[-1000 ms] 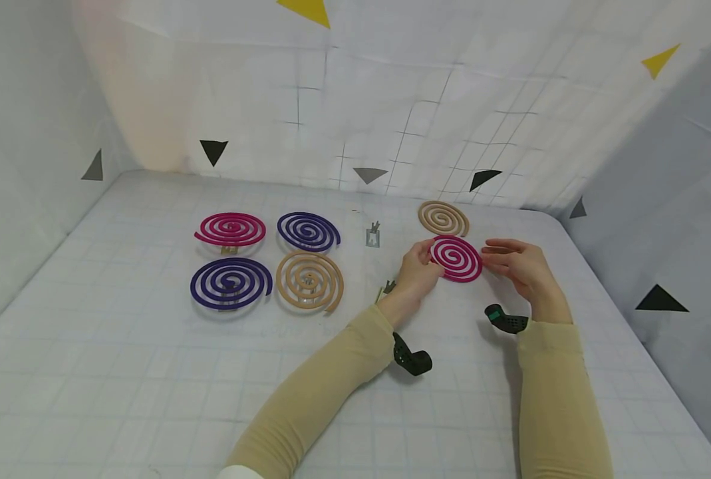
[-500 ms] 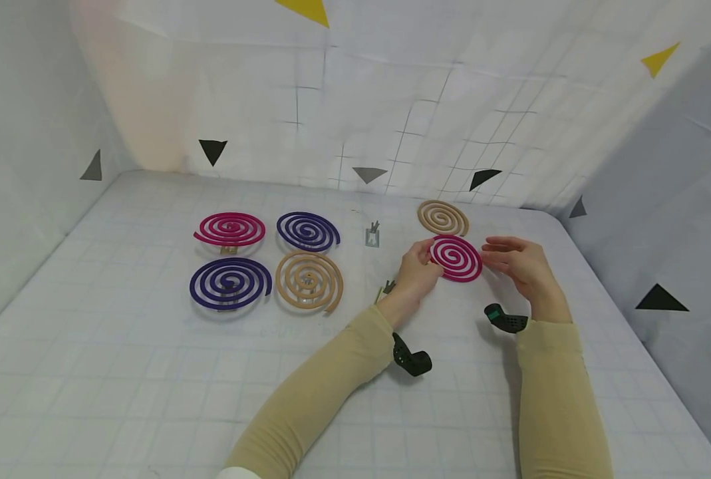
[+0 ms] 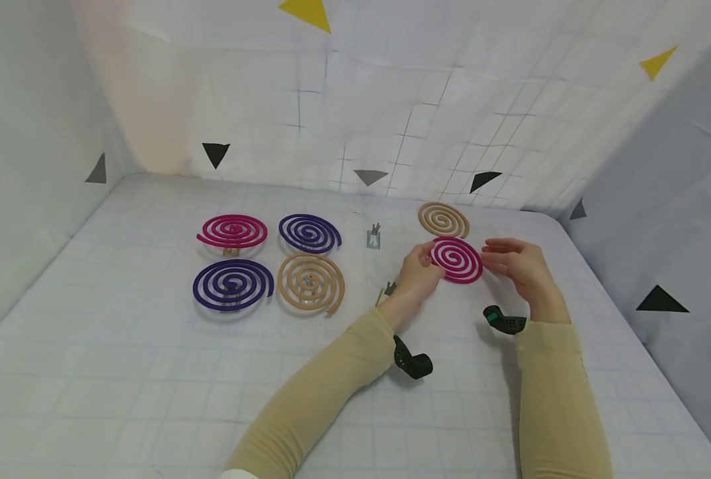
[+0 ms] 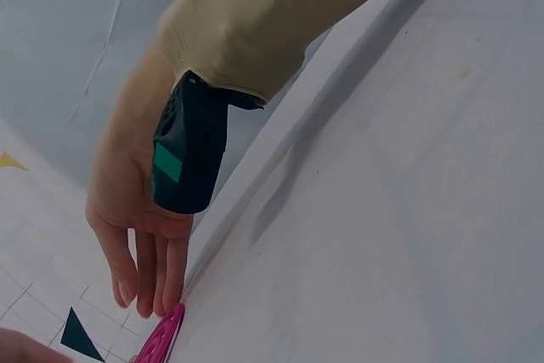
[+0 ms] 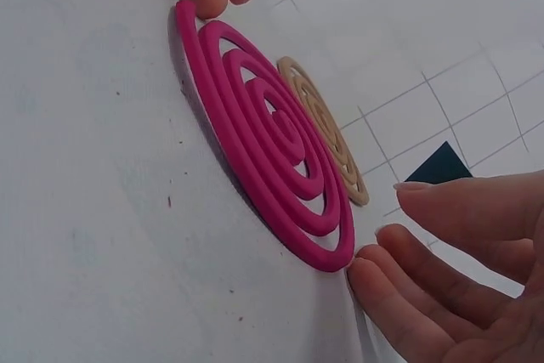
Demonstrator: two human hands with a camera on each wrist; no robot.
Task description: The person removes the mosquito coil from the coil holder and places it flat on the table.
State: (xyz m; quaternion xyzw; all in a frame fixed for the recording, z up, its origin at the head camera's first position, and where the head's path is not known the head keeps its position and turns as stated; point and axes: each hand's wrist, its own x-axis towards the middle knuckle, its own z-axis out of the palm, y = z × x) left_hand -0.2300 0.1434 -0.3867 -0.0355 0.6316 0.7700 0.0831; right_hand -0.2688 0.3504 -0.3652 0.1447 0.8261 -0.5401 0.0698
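Note:
A pink mosquito coil (image 3: pixel 457 259) lies on the right part of the table between the two hands. My left hand (image 3: pixel 418 274) is at its left edge, its fingertips touching or nearly touching the rim. Across from it, my right hand (image 3: pixel 519 269) reaches in with extended fingers; its fingertips (image 5: pixel 367 271) meet the coil's edge in the right wrist view. A tan coil (image 3: pixel 443 219) sits just behind the pink one. In the left wrist view, only a sliver of the pink coil (image 4: pixel 161 337) shows beside the right hand's fingertips.
On the left are a pink coil (image 3: pixel 232 231), two dark blue coils (image 3: pixel 310 233) and a tan coil (image 3: pixel 310 282), seemingly raised on small stands. A small metal stand (image 3: pixel 374 237) is at mid-table; another (image 3: pixel 389 289) is partly hidden by the left hand. White walls enclose the table.

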